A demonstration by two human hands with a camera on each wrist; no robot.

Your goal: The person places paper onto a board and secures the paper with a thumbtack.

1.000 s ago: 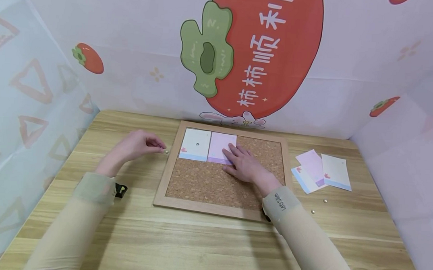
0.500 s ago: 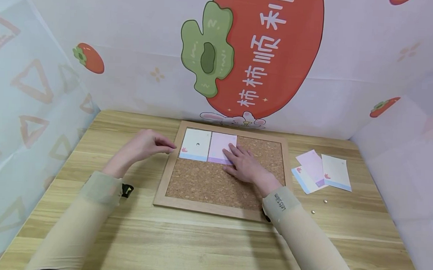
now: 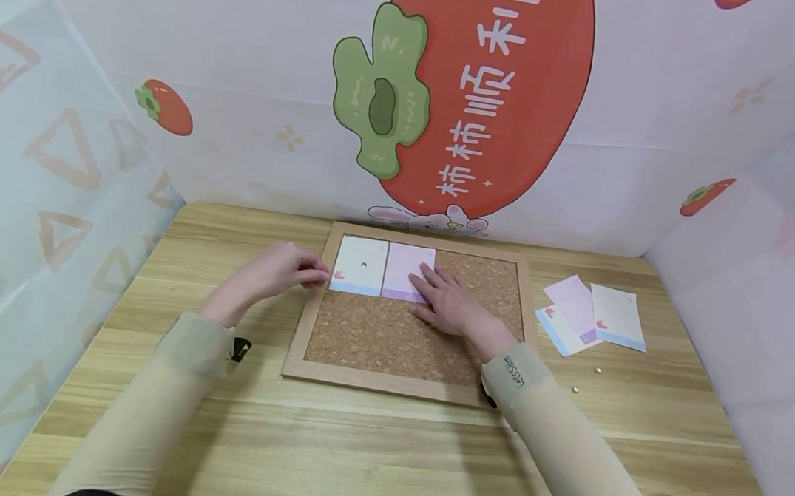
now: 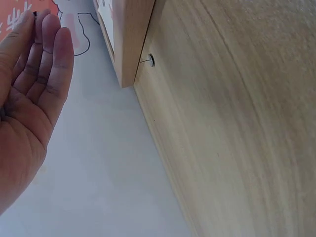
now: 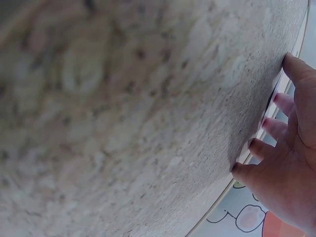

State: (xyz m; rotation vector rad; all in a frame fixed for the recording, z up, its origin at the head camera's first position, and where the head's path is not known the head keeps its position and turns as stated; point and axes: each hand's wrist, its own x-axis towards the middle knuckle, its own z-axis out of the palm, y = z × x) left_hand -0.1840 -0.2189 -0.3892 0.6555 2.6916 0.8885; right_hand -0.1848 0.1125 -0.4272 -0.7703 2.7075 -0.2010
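– Paper check: where's the pink note?

– Far part of the cork board, flat, just right of the white note. Right hand rests on its right part, fingers apart.

– Handling?

– Thin sheet. Should be light and bendy, easy to crease, and I'd expect it to skid on cork if unheld. Flat fingers across it beat pinching an edge. To lift: one corner.

– Left hand?

– At the left bar of the frame, thumb and fingertips together on a small dark bit. Probably a pin, mostly hidden. Can't tell if the hand touches wood.

– Other pins?

– One upturned pin on the table, just left of the frame. One pin head mid white note. Two loose pins at right, on the near side of the loose notes.

– Hold those how?

– Light, hard, likely slick heads. Pinch the rim, skin off the point.
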